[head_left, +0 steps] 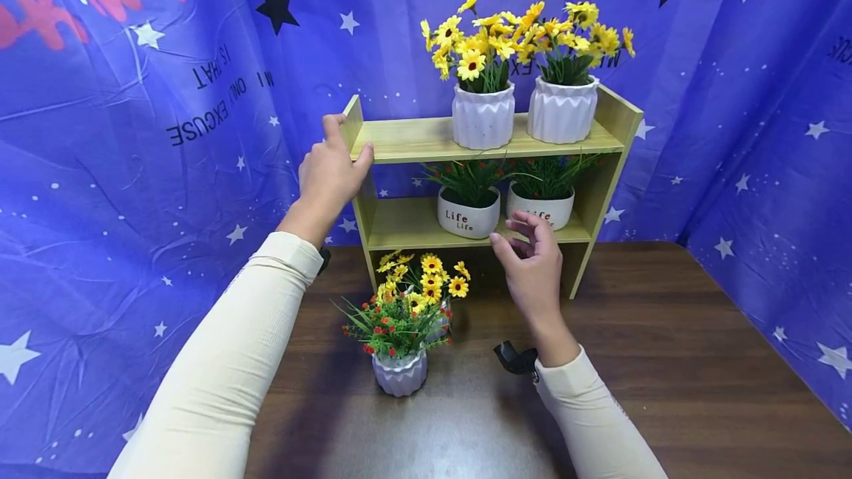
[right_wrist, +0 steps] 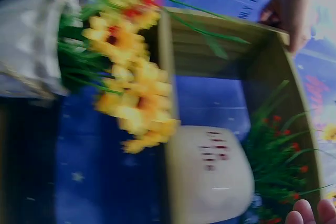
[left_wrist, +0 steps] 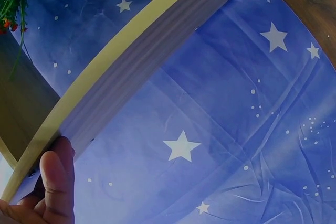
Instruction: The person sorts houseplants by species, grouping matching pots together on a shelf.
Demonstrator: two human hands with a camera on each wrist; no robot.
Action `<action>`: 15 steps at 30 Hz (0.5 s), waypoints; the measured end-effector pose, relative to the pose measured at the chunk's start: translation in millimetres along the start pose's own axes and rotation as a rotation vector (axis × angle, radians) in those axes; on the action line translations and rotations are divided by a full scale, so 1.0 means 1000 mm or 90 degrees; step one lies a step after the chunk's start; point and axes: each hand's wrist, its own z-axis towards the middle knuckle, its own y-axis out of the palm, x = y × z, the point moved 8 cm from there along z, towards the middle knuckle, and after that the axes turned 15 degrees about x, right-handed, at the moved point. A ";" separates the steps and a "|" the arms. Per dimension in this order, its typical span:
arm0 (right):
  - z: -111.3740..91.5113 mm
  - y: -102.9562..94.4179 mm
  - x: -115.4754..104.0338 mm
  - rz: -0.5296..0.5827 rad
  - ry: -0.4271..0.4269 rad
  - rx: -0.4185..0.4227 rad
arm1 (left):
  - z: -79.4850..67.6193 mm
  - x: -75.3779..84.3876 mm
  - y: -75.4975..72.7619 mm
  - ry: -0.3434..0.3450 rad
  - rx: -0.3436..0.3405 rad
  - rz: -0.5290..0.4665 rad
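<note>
My left hand (head_left: 333,168) grips the upper left corner of a two-tier wooden shelf (head_left: 406,137), fingers on the outside of the side panel and thumb at the front edge. In the left wrist view, fingers (left_wrist: 56,179) press along that panel (left_wrist: 121,51). My right hand (head_left: 535,265) is in front of the lower tier with loosely bent fingers, holding nothing. It overlaps a white "Life" pot (head_left: 562,213) of green plants. Beside that stands a similar pot (head_left: 462,219), nearest to the thumb.
Two white fluted pots with yellow flowers (head_left: 484,117) (head_left: 562,109) stand on the top tier. On the brown table (head_left: 672,361), a pot with red flowers (head_left: 399,374) stands before another with yellow flowers (head_left: 433,283). A blue star-print cloth (head_left: 220,191) hangs behind.
</note>
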 end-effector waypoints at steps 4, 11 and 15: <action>-0.023 -0.006 0.022 -0.020 0.034 -0.003 | 0.000 -0.001 0.001 -0.002 0.003 0.003; -0.067 -0.015 0.051 -0.052 0.090 -0.014 | 0.000 0.000 0.001 0.000 0.000 -0.002; -0.083 -0.014 0.056 -0.076 0.114 -0.031 | 0.000 0.000 0.001 0.001 0.002 0.001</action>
